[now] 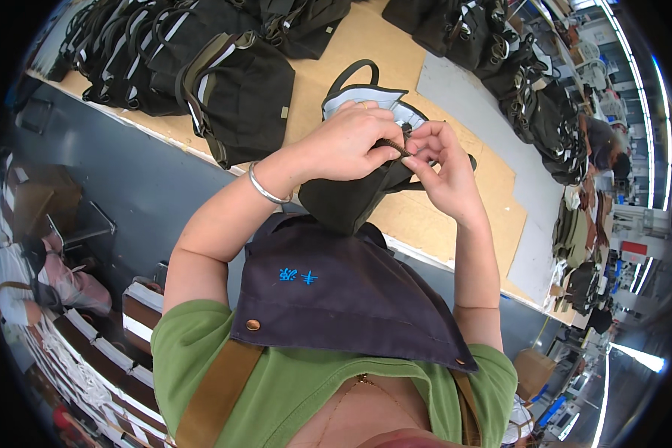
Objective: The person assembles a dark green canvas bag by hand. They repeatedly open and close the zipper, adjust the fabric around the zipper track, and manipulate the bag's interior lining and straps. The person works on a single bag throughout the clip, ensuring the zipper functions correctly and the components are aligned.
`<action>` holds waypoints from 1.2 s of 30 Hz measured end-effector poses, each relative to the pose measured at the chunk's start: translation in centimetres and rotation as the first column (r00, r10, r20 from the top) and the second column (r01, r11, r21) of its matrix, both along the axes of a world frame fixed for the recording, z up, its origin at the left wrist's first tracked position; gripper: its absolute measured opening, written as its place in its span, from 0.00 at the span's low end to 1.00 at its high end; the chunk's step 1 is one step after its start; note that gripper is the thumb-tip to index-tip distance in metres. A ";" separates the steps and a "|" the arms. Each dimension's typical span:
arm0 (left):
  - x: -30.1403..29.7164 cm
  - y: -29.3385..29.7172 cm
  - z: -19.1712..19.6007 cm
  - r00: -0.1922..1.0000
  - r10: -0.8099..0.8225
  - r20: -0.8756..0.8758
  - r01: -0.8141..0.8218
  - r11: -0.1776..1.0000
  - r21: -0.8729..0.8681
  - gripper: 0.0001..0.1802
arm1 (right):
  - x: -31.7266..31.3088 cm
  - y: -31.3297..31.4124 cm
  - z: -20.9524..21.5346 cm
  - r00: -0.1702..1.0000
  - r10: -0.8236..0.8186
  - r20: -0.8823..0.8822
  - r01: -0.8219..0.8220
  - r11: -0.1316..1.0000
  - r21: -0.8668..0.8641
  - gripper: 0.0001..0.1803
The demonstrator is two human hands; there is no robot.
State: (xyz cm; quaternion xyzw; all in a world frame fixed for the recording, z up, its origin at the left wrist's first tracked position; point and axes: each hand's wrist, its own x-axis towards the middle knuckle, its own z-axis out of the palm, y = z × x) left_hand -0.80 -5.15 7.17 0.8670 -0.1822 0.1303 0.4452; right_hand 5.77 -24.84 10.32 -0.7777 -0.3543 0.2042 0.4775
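From where I stand, both hands meet at the mouth of a small bag. The left hand (342, 143) comes in from eight o'clock, thumb and fingers pinching a narrow, ridged edge strip (396, 146) (it looks like zip tape, though I can't swear to it). The right hand (446, 170), reaching up from five o'clock, pinches the strip's near end between thumb and fingertips; exactly what sits under those tips I can't tell.

The dark bag (340, 200) hangs below the hands, just over the near edge of the worktable (418, 224), tilted, its body toward seven o'clock. Its white lining (355, 95) shows at twelve, and above that a loop handle (356, 69) stands up. As I judge it, the main making is done: body formed, lining in, handle on. The mouth isn't closed, so the edge detail looks like the part left unfinished; how much of it remains, the fingers hide.

Further out, a larger dark bag (261, 97) lies at ten o'clock, looking complete from here, with a crowded row of bags (131, 63) beyond it. Another dark heap (534, 112) runs from one o'clock round toward three. Which of those are finished, I can't tell.
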 end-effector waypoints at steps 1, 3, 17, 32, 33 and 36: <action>-0.1 -0.1 -0.1 1.000 0.007 0.004 -0.007 0.999 -0.039 0.07 | 0.0 -0.1 -0.3 1.000 -0.016 -0.002 0.016 1.000 0.022 0.20; -0.9 -0.7 -0.2 0.961 0.242 0.135 -0.220 0.962 -0.160 0.09 | -0.1 -0.1 -0.6 0.999 -0.046 -0.009 0.046 0.997 0.056 0.21; -3.4 -3.4 -1.7 0.956 0.275 -0.099 -0.287 0.948 -0.136 0.06 | -0.5 -0.9 -0.6 0.995 -0.075 -0.068 0.082 0.992 0.095 0.20; -3.6 -4.3 -1.8 0.926 0.357 -0.126 -0.378 0.892 -0.246 0.09 | -0.3 -0.6 -0.7 0.987 -0.045 -0.157 0.066 0.989 0.131 0.18; -3.6 -4.2 -1.9 0.931 0.342 -0.128 -0.364 0.897 -0.252 0.09 | -0.3 -0.7 -0.7 0.986 -0.042 -0.160 0.062 0.990 0.125 0.17; -3.6 -3.9 -2.0 0.944 0.300 -0.137 -0.326 0.909 -0.257 0.08 | -0.2 -0.8 -0.5 0.984 -0.037 -0.174 0.057 0.992 0.112 0.17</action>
